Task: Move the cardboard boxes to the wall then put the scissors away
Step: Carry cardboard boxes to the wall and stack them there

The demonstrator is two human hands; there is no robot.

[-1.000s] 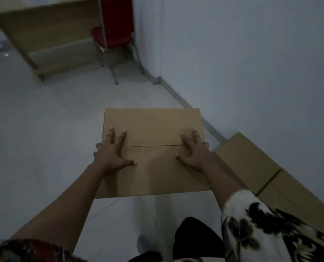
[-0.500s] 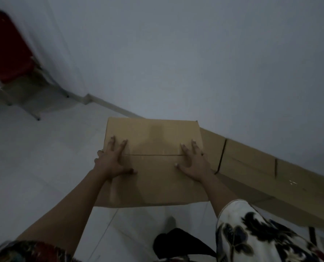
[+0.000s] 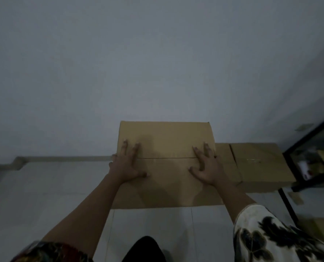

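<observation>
Both hands lay flat and open on the top of a closed cardboard box [image 3: 167, 140], fingers spread and holding nothing. The left hand [image 3: 126, 164] pressed near the box's left edge, with its outer fingers over that edge. The right hand [image 3: 204, 167] pressed near the right edge. Fingertips of both reached across the flap seam that ran between them. The box sat straight ahead of the hands, its far edge up by the grey wall [image 3: 157, 63]; contact with the wall could not be told. Just right of the right hand, a lower row of cardboard boxes [image 3: 259, 163] stood along the same wall, close beside the held box. Further right was a black-framed rack [image 3: 308, 139], its contents too dark to read. Left of the left hand ran a baseboard [image 3: 62, 159] above the pale tiled floor [image 3: 34, 195]. A floral sleeve [image 3: 271, 239] covered the right upper arm.
</observation>
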